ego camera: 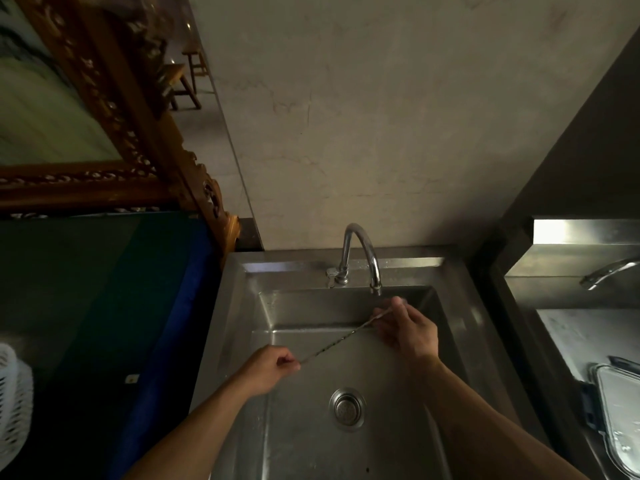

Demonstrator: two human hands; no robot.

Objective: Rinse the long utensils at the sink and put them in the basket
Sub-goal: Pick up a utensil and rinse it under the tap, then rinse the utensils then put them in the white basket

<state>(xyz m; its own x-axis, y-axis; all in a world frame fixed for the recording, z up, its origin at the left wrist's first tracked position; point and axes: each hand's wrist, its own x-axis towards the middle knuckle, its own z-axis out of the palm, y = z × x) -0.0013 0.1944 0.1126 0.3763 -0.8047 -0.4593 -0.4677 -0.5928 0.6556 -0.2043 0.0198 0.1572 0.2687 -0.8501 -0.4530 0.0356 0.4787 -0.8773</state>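
Observation:
A long thin twisted metal utensil point(341, 338) stretches slantwise over the steel sink point(460, 292), held at both ends. My left hand point(268, 370) pinches its near lower end. My right hand point(407, 329) grips its far upper end just below the spout of the chrome tap point(360, 251). Whether water is running cannot be told. A white plastic basket point(14, 393) shows partly at the far left edge, on the dark counter.
The sink drain point(347, 407) lies near the basin's front. A blue-edged dark counter point(104, 306) sits left of the sink, with a carved wooden frame point(145, 157) leaning behind it. On the right are a second steel surface, a clear lidded container point(620, 407) and another tap point(606, 271).

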